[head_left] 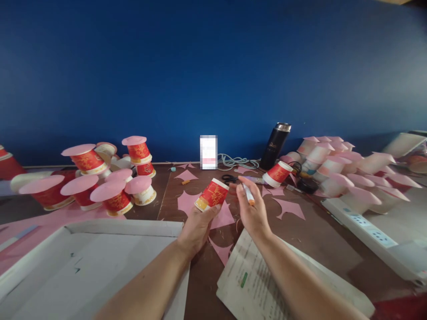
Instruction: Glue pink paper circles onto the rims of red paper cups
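A red paper cup with gold patterns is held tilted in my left hand, its white rim pointing up. Just to the right, my right hand is closed round a white tube with an orange end. The tube is apart from the cup. Pink paper scraps lie beneath and around the cup. Behind my right hand are black-handled scissors, partly hidden. Another red cup lies tilted farther right.
Cups topped with pink discs crowd the left; more pink-topped cups fill the right. A black flask leans near the blue wall. Also around are a white box, a power strip, papers and a lit screen.
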Demonstrator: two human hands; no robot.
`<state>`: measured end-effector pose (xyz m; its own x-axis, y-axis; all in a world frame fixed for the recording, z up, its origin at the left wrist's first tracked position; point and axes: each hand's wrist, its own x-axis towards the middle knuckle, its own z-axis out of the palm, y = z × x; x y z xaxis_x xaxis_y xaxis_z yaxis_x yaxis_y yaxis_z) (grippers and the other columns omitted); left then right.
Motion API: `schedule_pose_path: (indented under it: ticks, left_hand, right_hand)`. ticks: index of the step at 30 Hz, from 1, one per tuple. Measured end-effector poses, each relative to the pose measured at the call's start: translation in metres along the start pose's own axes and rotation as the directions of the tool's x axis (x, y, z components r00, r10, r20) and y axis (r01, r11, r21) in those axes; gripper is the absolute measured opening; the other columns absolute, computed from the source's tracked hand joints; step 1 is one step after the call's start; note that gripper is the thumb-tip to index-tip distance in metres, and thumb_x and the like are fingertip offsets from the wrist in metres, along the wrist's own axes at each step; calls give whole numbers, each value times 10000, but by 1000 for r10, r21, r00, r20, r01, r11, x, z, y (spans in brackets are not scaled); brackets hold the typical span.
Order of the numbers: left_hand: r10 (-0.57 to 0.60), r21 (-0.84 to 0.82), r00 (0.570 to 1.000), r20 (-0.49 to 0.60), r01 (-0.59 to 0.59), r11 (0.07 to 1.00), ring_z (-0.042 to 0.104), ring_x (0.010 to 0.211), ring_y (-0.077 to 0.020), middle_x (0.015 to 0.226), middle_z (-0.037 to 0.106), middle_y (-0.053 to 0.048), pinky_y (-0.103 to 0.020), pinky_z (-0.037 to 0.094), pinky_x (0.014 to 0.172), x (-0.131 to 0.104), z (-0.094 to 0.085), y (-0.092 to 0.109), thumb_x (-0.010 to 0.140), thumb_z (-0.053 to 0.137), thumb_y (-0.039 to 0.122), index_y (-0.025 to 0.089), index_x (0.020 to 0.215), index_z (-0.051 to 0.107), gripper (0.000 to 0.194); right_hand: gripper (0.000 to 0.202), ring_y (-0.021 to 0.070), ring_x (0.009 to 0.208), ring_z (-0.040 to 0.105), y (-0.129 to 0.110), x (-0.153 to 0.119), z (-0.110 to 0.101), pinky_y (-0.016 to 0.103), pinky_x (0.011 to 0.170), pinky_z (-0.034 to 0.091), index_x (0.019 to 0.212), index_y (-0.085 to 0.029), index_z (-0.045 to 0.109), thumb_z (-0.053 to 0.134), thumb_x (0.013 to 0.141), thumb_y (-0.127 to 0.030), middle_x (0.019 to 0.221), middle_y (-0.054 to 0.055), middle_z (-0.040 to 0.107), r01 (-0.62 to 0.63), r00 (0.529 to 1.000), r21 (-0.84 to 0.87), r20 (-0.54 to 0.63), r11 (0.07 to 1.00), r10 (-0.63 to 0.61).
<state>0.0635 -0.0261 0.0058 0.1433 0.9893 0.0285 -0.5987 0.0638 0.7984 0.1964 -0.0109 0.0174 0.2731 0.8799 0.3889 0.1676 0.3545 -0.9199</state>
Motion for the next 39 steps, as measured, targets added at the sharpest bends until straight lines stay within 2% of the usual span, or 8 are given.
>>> schedule_pose_path:
  ticks: [3,7,10,17,22,30,39]
  left_hand:
    - [10,18,1000,4,-10,1000,539,762,-131,816,634,4,-283,383,773,1,-3,0,710,722,196,188,889,659,190]
    - [12,21,999,39,-13,1000,548,821,-149,862,645,-5,-301,372,822,1,-4,0,722,718,224,204,884,665,171]
    - [21,15,999,45,-22,1000,568,859,-165,920,658,-19,-317,371,855,1,-4,0,704,733,231,212,944,671,248]
    - [22,61,997,78,-27,998,590,902,-187,979,676,-37,-331,380,883,1,-5,0,716,713,205,209,983,670,271]
    - [-5,-35,999,54,7,999,579,955,-188,956,667,-24,-337,380,928,2,-4,2,714,706,174,221,939,676,232]
    - [-77,-124,997,1,76,989,583,933,-158,932,665,-18,-327,366,971,2,-4,4,674,734,153,198,893,682,229]
    - [-107,-185,993,-49,96,978,573,832,-134,849,638,-5,-314,400,914,3,-4,5,655,733,120,181,910,668,270]
  right_hand:
    - [392,137,659,603,-8,-4,-6,299,635,521,1262,-227,547,460,926,-410,852,38,659,142,989,-18,-30,990,-142]
    - [274,156,714,608,-17,-12,-12,327,678,513,1137,-257,638,472,925,-310,876,41,657,380,925,-140,73,914,-374]
    - [200,178,773,625,-20,-14,-12,343,723,514,1045,-241,658,547,879,-236,880,43,670,472,882,-180,116,863,-458]
    - [168,173,748,630,-23,-14,-9,333,723,510,998,-214,657,560,863,-186,823,39,684,494,869,-236,140,837,-474]
    - [159,164,714,630,-22,-14,-9,324,713,509,984,-215,654,570,856,-171,807,29,690,510,860,-247,126,824,-495]
    - [168,156,721,628,-22,-13,-8,314,719,502,986,-197,658,578,849,-143,825,36,700,525,851,-251,129,813,-510]
    - [162,151,725,632,-20,-13,-8,308,718,506,979,-188,666,580,848,-147,832,39,701,532,847,-256,135,807,-515]
